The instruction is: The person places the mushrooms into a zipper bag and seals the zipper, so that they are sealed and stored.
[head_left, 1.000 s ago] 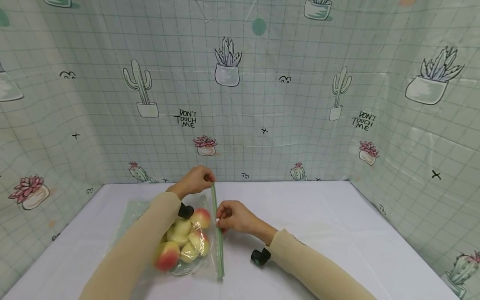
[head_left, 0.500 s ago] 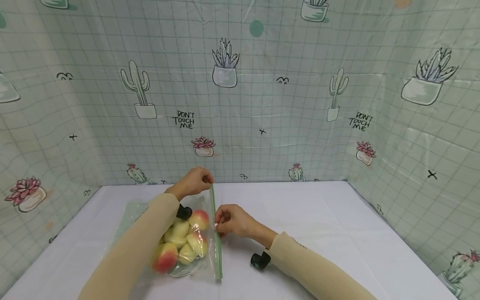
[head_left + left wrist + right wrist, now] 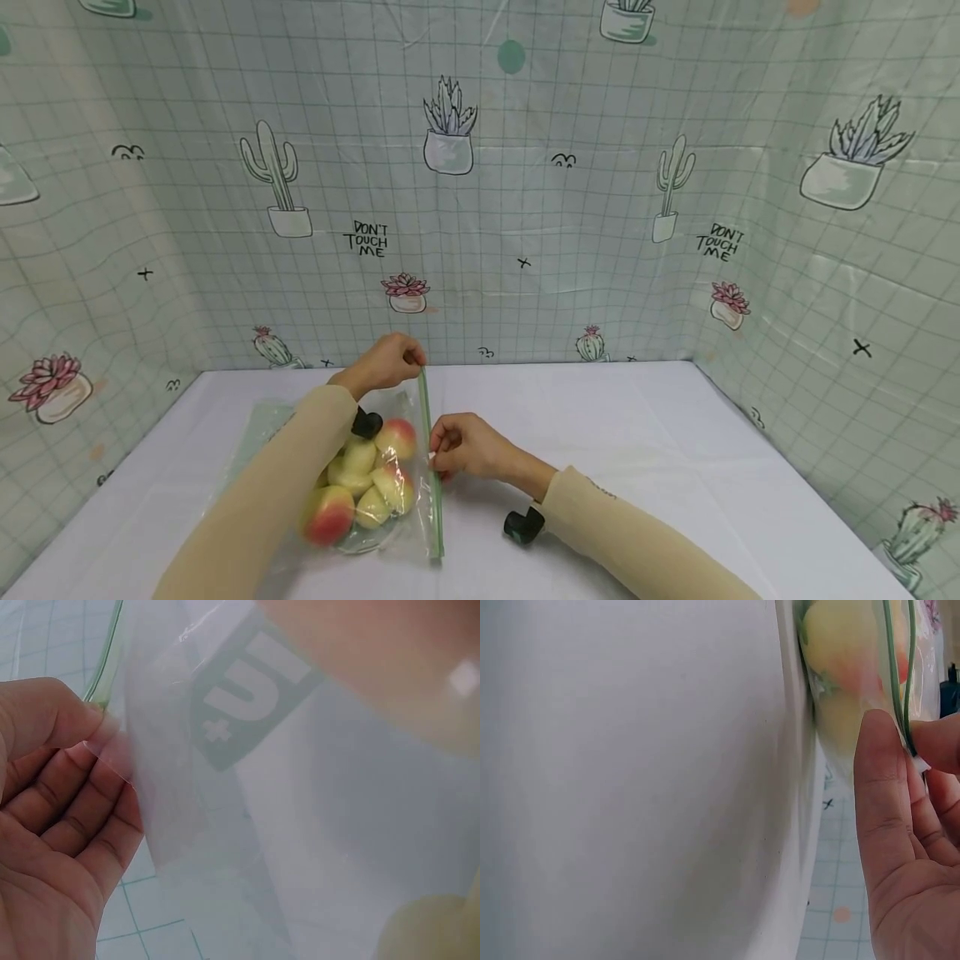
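A clear zip bag (image 3: pixel 408 533) with a green zip strip (image 3: pixel 437 521) lies on the table, its strip running front to back. Through the plastic I see several peach-like fruits, yellow with red blush, such as one fruit (image 3: pixel 330 515). At the far end of the strip, my left hand (image 3: pixel 386 360) pinches the bag's corner between thumb and finger. My right hand (image 3: pixel 472 446) pinches the strip near its middle, at a small white slider (image 3: pixel 919 762). In the right wrist view, two green lines of the strip stand slightly apart above those fingers. My left sleeve hides part of the bag.
The white table (image 3: pixel 600 442) extends to the right of the bag. A cactus-print curtain (image 3: pixel 487 208) encloses the back and sides. Each wrist carries a small black camera, such as the right wrist camera (image 3: pixel 523 527).
My right hand has slid a short way along the zip strip towards me, with the white slider. My left hand keeps its pinch on the far corner. The head view has shifted slightly.
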Action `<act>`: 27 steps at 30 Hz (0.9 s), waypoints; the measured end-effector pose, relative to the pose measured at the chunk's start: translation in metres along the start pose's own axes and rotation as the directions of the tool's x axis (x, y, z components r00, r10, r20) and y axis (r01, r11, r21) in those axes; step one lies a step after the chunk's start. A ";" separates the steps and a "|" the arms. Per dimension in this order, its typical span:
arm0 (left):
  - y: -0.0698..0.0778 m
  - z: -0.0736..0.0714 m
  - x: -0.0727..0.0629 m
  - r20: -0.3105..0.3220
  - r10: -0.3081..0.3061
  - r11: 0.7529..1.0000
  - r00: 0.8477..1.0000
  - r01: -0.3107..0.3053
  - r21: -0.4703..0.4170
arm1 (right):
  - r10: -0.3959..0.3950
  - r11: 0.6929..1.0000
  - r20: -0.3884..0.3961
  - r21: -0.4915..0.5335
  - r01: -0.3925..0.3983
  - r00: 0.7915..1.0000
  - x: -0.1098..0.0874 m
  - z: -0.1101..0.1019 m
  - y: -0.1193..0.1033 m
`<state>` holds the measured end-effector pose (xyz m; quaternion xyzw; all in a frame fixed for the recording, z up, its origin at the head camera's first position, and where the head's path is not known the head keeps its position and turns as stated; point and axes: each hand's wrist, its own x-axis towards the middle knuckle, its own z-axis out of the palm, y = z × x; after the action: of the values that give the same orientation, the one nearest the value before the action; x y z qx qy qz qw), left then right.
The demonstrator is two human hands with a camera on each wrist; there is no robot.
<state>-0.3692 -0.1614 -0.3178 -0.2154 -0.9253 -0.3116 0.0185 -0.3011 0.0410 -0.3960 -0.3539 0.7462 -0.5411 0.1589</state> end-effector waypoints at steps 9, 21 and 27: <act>-0.001 -0.002 0.000 0.004 0.002 1.000 1.000 -0.002 0.011 | 0.017 1.000 0.004 0.011 -0.017 1.000 -0.002 0.003 0.001; -0.004 -0.001 0.002 -0.008 -0.001 1.000 1.000 0.001 0.014 | 0.008 1.000 0.018 -0.008 -0.008 1.000 -0.008 0.005 -0.002; -0.004 -0.004 0.001 0.010 0.001 1.000 1.000 -0.001 -0.013 | 0.006 1.000 0.026 -0.009 -0.006 1.000 -0.009 0.007 -0.004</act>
<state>-0.3717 -0.1663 -0.3168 -0.2175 -0.9232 -0.3165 0.0127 -0.2888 0.0421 -0.3965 -0.3591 0.7474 -0.5328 0.1687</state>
